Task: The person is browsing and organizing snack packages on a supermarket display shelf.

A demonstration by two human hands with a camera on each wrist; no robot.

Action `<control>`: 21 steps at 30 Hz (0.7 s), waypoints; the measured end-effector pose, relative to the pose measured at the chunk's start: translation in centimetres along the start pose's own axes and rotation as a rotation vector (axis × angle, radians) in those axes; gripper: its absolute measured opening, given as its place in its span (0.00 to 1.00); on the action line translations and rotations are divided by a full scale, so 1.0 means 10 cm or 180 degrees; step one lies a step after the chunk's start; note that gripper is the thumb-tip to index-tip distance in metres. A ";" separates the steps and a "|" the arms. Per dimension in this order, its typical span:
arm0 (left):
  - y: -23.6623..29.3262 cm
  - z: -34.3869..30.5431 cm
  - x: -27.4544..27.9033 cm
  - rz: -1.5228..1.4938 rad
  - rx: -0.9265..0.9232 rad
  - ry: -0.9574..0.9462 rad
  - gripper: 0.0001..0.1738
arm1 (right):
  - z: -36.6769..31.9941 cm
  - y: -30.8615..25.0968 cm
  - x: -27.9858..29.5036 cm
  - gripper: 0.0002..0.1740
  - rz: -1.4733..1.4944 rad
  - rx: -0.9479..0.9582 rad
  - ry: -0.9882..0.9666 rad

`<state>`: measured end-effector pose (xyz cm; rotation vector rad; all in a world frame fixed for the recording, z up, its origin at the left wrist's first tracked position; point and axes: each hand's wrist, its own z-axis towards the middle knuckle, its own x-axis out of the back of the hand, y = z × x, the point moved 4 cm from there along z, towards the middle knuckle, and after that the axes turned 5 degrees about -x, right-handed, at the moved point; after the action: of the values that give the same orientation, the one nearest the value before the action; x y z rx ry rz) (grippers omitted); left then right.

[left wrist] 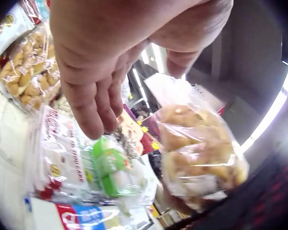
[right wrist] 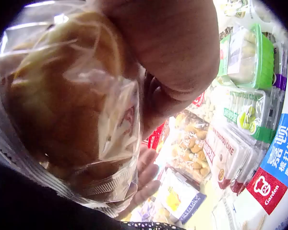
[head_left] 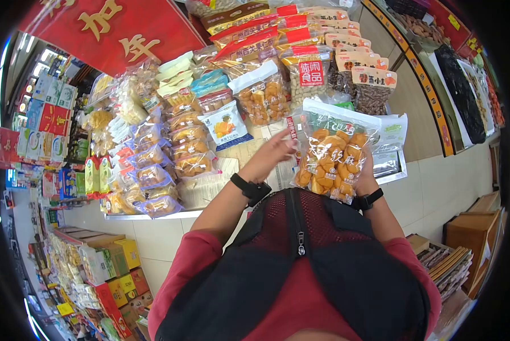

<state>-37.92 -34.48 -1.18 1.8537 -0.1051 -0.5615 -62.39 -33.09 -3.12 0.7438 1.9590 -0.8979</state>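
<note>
My right hand (head_left: 367,174) grips a clear bag of golden-brown dough twists (head_left: 335,162) by its right side, in front of my chest. In the right wrist view the bag's wrapped pieces (right wrist: 72,100) fill the left side, with the right hand (right wrist: 173,52) curled against them. My left hand (head_left: 271,154) hovers left of the bag, fingers extended and loosely bent, holding nothing. Seen from the left wrist, the left hand (left wrist: 105,62) is above flat packs of cakes (left wrist: 62,153) and a green-trimmed pack (left wrist: 113,165), while the bag (left wrist: 197,148) stands apart at the right.
A display table bears rows of bagged pastries (head_left: 152,165), a blue-and-white snack bag (head_left: 226,126), a similar bag of dough snacks (head_left: 260,98) and brown bags (head_left: 374,91). A red banner (head_left: 115,31) hangs behind. Wooden crates (head_left: 474,238) stand at the right, stacked boxes (head_left: 124,256) at the left.
</note>
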 end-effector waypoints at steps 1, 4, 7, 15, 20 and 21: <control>0.11 -0.08 -0.12 -0.0006 -0.0021 0.0036 0.42 | 0.03 0.02 -0.05 0.36 -0.0019 -0.0031 -0.0020; 0.17 -0.11 -0.39 0.0267 -0.0191 -0.0692 0.52 | 0.09 0.07 -0.26 0.35 -0.0264 -0.0083 -0.0113; 0.28 -0.15 -0.41 0.0167 0.0038 -0.0452 0.50 | 0.23 0.08 -0.28 0.38 -0.0441 -0.0202 -0.0033; 0.11 -0.24 0.32 -0.0129 -0.0582 0.0545 0.33 | 0.32 0.05 -0.36 0.42 -0.1553 -0.0128 -0.0235; -0.01 -0.29 0.90 -0.0302 -0.0741 0.1098 0.31 | 0.32 0.24 -0.27 0.36 -0.2088 -0.0118 -0.0015; -0.02 -0.29 1.01 -0.0343 -0.0838 0.1338 0.30 | 0.32 0.28 -0.28 0.34 -0.2083 -0.0237 -0.0099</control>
<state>-27.81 -35.34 -3.94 1.6867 0.3354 -0.2346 -57.50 -34.56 -2.81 0.0238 2.2281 -1.1896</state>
